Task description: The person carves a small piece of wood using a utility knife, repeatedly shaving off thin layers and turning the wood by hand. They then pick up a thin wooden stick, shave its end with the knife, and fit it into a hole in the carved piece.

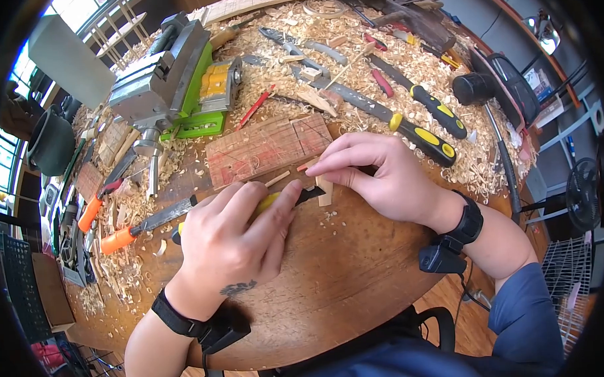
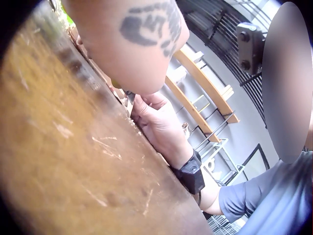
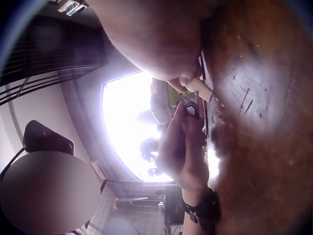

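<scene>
In the head view my left hand [image 1: 227, 234] grips a yellow-handled utility knife [image 1: 265, 204], its dark blade pointing right. My right hand [image 1: 391, 179] pinches a small, pale strip of wood [image 1: 325, 193] between thumb and fingers, low over the bench. The blade lies right against the strip. Seen from the right wrist, the wooden strip [image 3: 200, 90] sticks out from the fingertips, with the left hand [image 3: 178, 147] and the knife's tip close below it. Just beyond both hands rests a reddish, pencil-marked board [image 1: 267, 150]. The left wrist view mostly hides the knife behind the left hand.
A metal vise [image 1: 155, 90] with green parts stands at the back left. Files with yellow-and-black handles [image 1: 432, 143] and a black mallet [image 1: 475, 88] lie to the right among wood shavings [image 1: 404, 72]. Orange-handled chisels [image 1: 117, 240] lie left of my left hand on the wooden bench [image 1: 331, 274].
</scene>
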